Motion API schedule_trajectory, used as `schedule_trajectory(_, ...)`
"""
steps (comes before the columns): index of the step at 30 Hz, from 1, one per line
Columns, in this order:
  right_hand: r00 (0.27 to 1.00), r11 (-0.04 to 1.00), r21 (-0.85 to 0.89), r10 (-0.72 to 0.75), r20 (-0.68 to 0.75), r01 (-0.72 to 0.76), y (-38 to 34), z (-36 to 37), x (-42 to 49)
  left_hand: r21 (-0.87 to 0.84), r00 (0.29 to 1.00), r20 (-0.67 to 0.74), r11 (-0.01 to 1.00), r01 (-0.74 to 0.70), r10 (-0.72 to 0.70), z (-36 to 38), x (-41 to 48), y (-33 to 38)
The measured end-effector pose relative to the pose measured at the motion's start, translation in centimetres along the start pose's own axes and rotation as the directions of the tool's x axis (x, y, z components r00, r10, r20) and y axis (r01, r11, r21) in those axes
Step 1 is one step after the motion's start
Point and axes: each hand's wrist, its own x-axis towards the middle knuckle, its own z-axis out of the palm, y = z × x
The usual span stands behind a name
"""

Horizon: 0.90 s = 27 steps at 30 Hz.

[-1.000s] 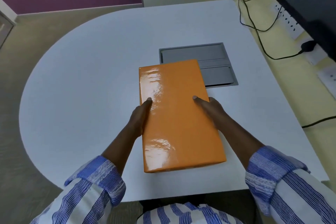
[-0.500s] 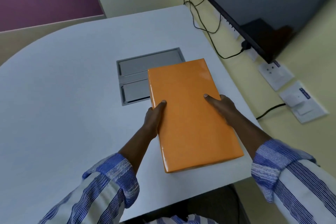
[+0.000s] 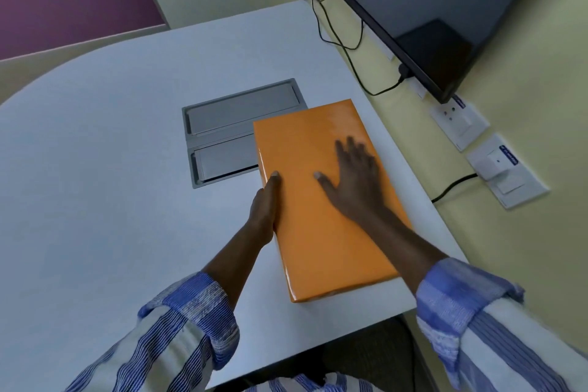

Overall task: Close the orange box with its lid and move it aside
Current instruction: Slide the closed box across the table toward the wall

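Already shut, one orange box (image 3: 321, 232) lies under a person's two hands near the white table (image 3: 95, 200)'s right edge. Right hand (image 3: 358, 180): fingers spread, palm flat on the lid. Left hand (image 3: 265, 205): thumb on top, remaining fingers hidden behind the box's left side, so their grip cannot be told. One grey hatch (image 3: 222, 124) sits just beyond the left thumb. Sliding it well likely means even downward pressure, stopping short of the edge.
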Motion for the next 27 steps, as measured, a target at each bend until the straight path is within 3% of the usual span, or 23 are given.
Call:
schedule_trajectory(2,0.991,0.994,-0.045,-0.1,0.085,0.104,-1.9,1.1,-0.8,-0.019,1.0,0.017,1.0,0.0,0.0,0.4,-0.3,0.2)
schedule_trajectory(5,0.978,0.981,-0.125,-0.126,0.167,0.148,-2.4,2.8,-1.4,-0.037,1.0,0.022,0.999,-0.001,0.002,1.1,-0.5,0.6)
schedule_trajectory(12,0.98,0.97,-0.19,-0.123,0.156,0.152,0.7,2.2,-1.1,-0.048,1.0,0.014,0.999,-0.004,0.005,4.0,-0.9,0.9)
schedule_trajectory(27,0.987,0.974,-0.191,-0.096,0.127,0.119,8.4,-1.6,-0.8,-0.002,0.988,0.137,0.998,0.069,-0.068,10.6,-0.4,1.7)
